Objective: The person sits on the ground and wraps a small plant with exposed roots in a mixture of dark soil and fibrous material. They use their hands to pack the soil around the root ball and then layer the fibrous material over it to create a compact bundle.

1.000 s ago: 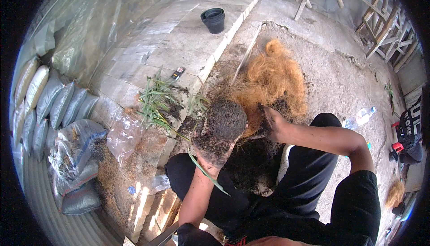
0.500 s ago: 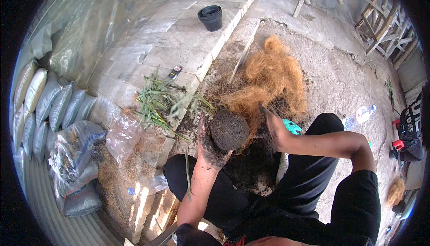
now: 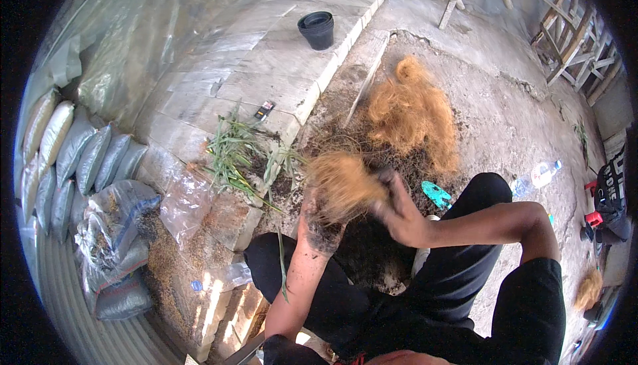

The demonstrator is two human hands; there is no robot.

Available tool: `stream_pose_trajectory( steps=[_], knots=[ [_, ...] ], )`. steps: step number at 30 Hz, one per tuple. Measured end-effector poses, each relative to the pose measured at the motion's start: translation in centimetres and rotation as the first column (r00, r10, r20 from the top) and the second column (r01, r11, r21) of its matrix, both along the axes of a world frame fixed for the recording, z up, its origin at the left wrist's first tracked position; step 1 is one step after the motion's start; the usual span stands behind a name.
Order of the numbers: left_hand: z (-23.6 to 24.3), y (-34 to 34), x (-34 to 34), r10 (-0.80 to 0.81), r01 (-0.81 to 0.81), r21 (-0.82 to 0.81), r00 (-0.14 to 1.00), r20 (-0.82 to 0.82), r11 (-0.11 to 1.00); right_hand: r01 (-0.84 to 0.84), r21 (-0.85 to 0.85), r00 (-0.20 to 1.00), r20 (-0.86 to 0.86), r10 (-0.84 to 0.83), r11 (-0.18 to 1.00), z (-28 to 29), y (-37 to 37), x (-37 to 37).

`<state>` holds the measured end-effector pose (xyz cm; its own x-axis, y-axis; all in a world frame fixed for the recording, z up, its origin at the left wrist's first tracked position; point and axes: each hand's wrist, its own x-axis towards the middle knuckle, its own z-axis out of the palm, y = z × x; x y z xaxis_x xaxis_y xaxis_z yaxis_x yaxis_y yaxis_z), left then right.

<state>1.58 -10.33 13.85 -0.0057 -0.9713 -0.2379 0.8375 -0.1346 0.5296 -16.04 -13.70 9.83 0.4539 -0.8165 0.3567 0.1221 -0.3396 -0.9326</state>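
My left hand (image 3: 323,232), caked with soil, is curled around the underside of a tuft of fibre (image 3: 345,182), holding it up above my lap. My right hand (image 3: 399,215) is bent at the tuft's right edge, its fingers blurred; I cannot tell whether they pinch any strands. Dark soil (image 3: 372,248) lies below, between my legs. Just beyond my hands, a bigger heap (image 3: 413,116) of orange-brown fibre sits on the ground, with a teal piece (image 3: 436,194) near my right knee. To the left lie green leaves (image 3: 232,149) and clear plastic (image 3: 186,199). Farther out, black pots (image 3: 316,30) stand nested on the slabs, filled sacks (image 3: 93,155) are stacked far left, and a bottle (image 3: 537,175) lies right.
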Motion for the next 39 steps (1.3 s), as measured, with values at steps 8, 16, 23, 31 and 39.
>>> stream_pose_trajectory(
  steps=[8, 16, 23, 31, 39],
  knots=[
    [0.1, 1.1, 0.7, -0.002, -0.012, -0.080, 0.985, -0.170, 0.997, -0.127, -0.023, 0.990, -0.070, 0.125, 0.992, 4.1, -2.3, -0.8],
    [0.9, 1.1, -0.2, 0.055, -0.050, 0.053, 0.994, -0.100, 0.997, -0.082, 0.350, 0.997, 0.012, 0.083, 0.933, 6.1, -2.3, 0.9],
    [0.9, 1.2, 0.0, 0.092, -0.093, 0.043, 0.995, 0.031, 0.995, -0.114, 0.453, 0.949, -0.214, 0.232, 0.884, 7.3, -4.1, 0.5],
    [0.8, 1.2, -0.4, 0.104, -0.107, 0.030, 0.991, 0.089, 0.994, -0.033, 0.431, 0.891, -0.396, 0.221, 0.902, 6.5, -4.8, -0.5],
    [-0.2, 1.2, 0.2, 0.104, -0.107, 0.028, 0.990, 0.098, 0.994, -0.444, 0.717, 0.855, 0.160, 0.493, 0.537, 7.5, -4.1, -1.4]
  ],
)
